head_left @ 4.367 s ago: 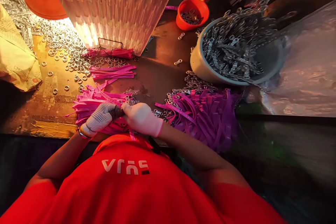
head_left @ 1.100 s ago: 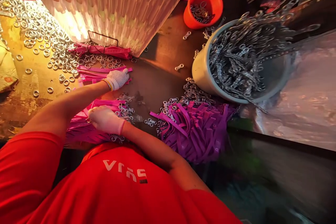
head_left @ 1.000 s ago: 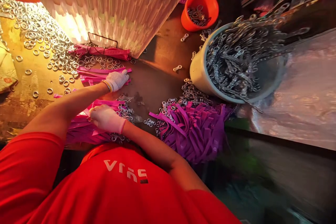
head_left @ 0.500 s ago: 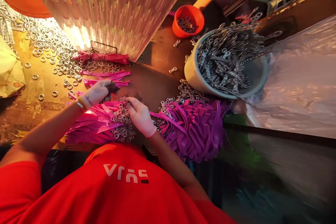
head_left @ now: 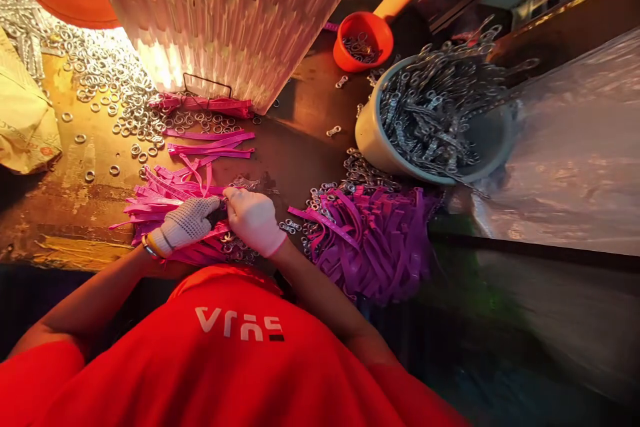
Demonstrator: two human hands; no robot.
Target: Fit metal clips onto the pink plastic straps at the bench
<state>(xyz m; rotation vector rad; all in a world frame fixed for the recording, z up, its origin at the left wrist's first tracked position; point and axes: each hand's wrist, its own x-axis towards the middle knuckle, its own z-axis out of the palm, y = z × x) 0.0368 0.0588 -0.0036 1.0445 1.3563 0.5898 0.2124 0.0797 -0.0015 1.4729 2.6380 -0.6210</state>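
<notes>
Both my hands wear white gloves and meet over the near pile of pink straps [head_left: 160,190]. My left hand [head_left: 185,223], with dark fingertips and a dotted back, is closed, its fingertips pinched together beside the other hand; what sits in them is hidden. My right hand [head_left: 253,217] is closed too, thumb and finger pinching what looks like the end of a pink strap. Small metal links [head_left: 240,250] lie under the right hand, at the pile's right end. A purple heap of straps [head_left: 380,243] with metal links lies to the right.
A grey bucket [head_left: 367,130] full of metal pieces stands at right, with a red cup [head_left: 340,53] of rings behind it. Loose metal rings [head_left: 103,80] cover the back left. A ribbed translucent panel [head_left: 225,20] rises behind a bundle of pink straps [head_left: 230,105].
My left hand has come down and toward me from the far edge of the pink pile to beside my right hand. My right hand has shifted slightly. The view has shifted a little.
</notes>
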